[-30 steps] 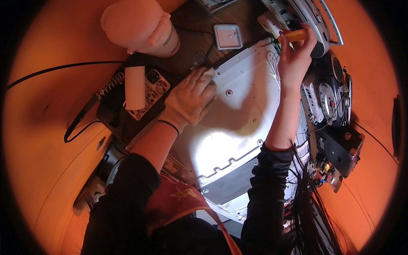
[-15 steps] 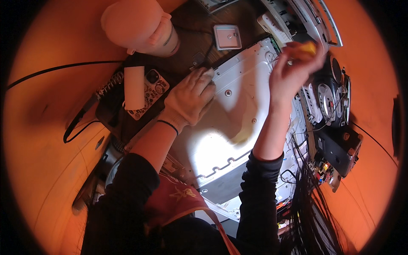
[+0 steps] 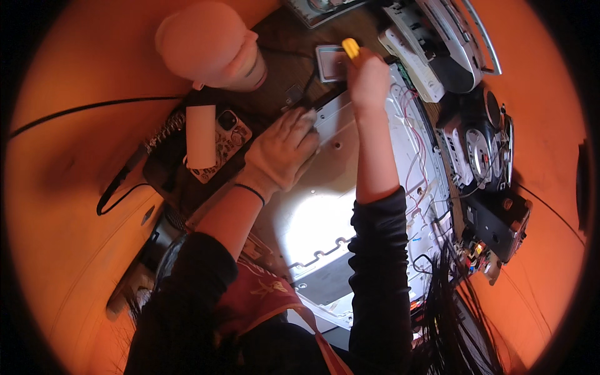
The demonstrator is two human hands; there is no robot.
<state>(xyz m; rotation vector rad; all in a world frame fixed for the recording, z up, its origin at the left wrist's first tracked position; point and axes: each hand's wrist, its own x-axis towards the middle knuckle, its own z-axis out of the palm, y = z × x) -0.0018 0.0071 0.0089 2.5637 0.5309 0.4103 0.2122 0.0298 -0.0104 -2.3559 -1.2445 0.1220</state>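
Note:
A large pale metal panel (image 3: 331,169), dotted with screw holes, lies in front of me under a bright patch of light. My left hand (image 3: 284,150), in a light work glove, rests with fingers stretched over its upper left edge. My right hand (image 3: 369,81), bare, is closed round a yellow-handled tool (image 3: 351,47), whose handle end sticks up above the fist; the working end is hidden. This fist is over the panel's far end, beside a small square tray (image 3: 322,67) that it partly covers. Thin red wires (image 3: 412,125) run along the panel's right side.
A pale mannequin head (image 3: 203,47) stands at the far left. Nearer are a white paper roll (image 3: 201,137) and a patterned phone (image 3: 231,131). Stacked electronics (image 3: 481,147) and a silver device (image 3: 447,44) line the right. Dark strands (image 3: 447,294) hang at lower right.
My right hand has swung left with the yellow-handled tool, from the panel's right edge to beside the square tray. My left hand has stayed almost in place on the panel.

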